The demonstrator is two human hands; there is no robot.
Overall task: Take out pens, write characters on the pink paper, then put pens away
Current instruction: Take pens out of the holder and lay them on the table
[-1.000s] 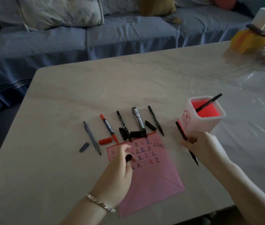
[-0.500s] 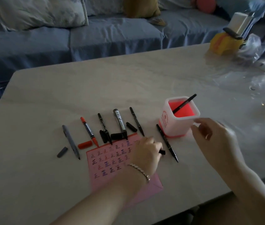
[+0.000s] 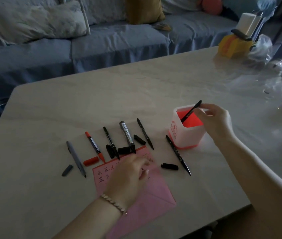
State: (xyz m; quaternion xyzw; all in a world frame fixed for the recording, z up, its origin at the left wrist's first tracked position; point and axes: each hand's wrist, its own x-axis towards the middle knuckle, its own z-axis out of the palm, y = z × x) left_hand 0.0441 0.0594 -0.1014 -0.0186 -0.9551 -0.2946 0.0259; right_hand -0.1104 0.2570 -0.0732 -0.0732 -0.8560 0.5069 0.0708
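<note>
One pen [image 3: 190, 111] between right fingers [image 3: 209, 107]

table [image 3: 136, 94]: pale, marbled | paper [image 3: 147, 200]: pink, under left hand [image 3: 128, 175] | pens [image 3: 127, 135]: five uncapped in a row just beyond left hand, a sixth to its right | caps [image 3: 90, 160]: loose among pens | cup [image 3: 186, 137]: white, just below right hand [image 3: 213, 118] | yellow box [image 3: 230, 47], bag [image 3: 261, 47]: well beyond right hand

right hand [image 3: 213, 118] pinches black pen [image 3: 190, 111] in pen holder [image 3: 185, 135] — left hand [image 3: 128, 175] on pink paper [image 3: 150, 192]
</note>
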